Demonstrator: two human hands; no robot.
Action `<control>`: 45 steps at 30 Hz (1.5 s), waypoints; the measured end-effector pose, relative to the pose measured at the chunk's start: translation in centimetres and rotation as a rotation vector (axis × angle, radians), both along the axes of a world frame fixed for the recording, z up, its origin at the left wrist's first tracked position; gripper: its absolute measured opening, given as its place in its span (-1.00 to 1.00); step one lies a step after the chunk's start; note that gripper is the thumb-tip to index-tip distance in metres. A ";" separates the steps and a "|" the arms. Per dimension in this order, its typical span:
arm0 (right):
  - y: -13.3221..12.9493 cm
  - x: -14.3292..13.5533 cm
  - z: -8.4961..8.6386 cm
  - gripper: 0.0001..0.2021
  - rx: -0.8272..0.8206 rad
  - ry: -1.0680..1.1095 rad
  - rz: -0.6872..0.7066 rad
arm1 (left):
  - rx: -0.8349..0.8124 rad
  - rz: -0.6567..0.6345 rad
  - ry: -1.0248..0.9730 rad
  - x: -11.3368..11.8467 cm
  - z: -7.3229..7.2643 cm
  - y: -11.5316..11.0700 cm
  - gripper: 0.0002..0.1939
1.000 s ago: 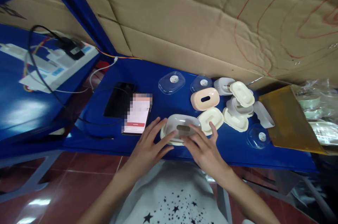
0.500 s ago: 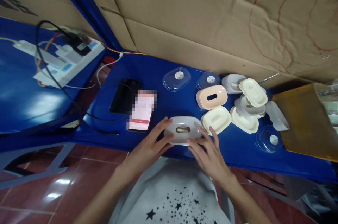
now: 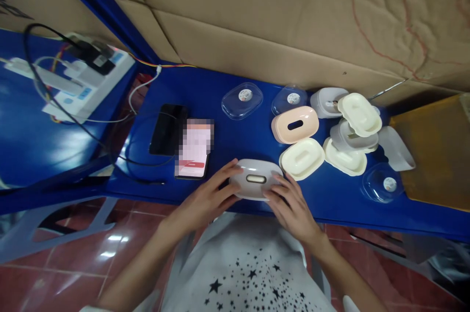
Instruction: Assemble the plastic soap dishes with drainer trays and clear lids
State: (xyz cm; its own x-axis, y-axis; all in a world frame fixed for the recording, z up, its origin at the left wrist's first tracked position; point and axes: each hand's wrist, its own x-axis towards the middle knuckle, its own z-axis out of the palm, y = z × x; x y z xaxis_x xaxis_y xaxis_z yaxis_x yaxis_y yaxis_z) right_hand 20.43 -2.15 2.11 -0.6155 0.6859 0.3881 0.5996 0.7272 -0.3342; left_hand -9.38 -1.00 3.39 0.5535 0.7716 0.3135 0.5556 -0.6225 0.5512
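Note:
Between my hands, at the table's front edge, is a light grey oval plastic box (image 3: 255,192) with a slot in its recessed top; something pale shows through the slot. My left hand (image 3: 211,189) grips its left end, thumb and fingers curled round the rim. At the right end, my right hand (image 3: 292,202) has its fingers closed on the rim. Just beyond my right hand lies a cream oval tray (image 3: 303,157). Behind that sits a peach oval box (image 3: 295,125) with a dark slot.
Two phones, one with a lit screen (image 3: 193,150), lie left. Clear lids (image 3: 242,101) are at the back. Grey boxes and cream trays (image 3: 360,113) pile up right, near another clear lid (image 3: 384,183) and a brown carton (image 3: 436,155). A power strip (image 3: 95,86) with cables stands far left.
My right hand's fingers have closed in more on the grey box's right end. The slot now shows a paler inside. The whole view has shifted slightly.

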 end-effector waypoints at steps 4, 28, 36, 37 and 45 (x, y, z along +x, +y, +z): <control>-0.1 0.2 -0.2 -0.56 0.045 -0.012 -0.007 | 0.080 0.002 0.056 0.4 -0.1 -0.1 -0.88; 0.0 0.3 -0.4 -0.47 -0.042 -0.060 -0.155 | -0.234 0.625 0.530 4.3 4.3 19.4 -0.23; -0.8 1.5 -0.6 -0.22 -0.098 0.231 -0.235 | -0.149 -0.030 0.136 -0.6 5.6 8.4 -0.34; -0.8 1.5 -0.5 -0.18 -0.087 0.248 -0.211 | -0.147 -0.059 0.138 -0.6 5.2 6.8 -0.35; 1.8 0.4 0.3 -0.48 -0.035 0.055 -0.020 | -0.014 -0.101 0.038 0.2 1.4 4.4 -0.42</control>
State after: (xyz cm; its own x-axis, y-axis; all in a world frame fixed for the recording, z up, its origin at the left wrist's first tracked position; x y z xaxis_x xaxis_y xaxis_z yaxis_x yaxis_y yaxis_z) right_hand 20.84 -0.37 2.37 -0.5803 0.7113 0.3966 0.5937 0.7028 -0.3919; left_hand -9.20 3.39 4.80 0.6398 0.7156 0.2803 0.5113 -0.6687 0.5399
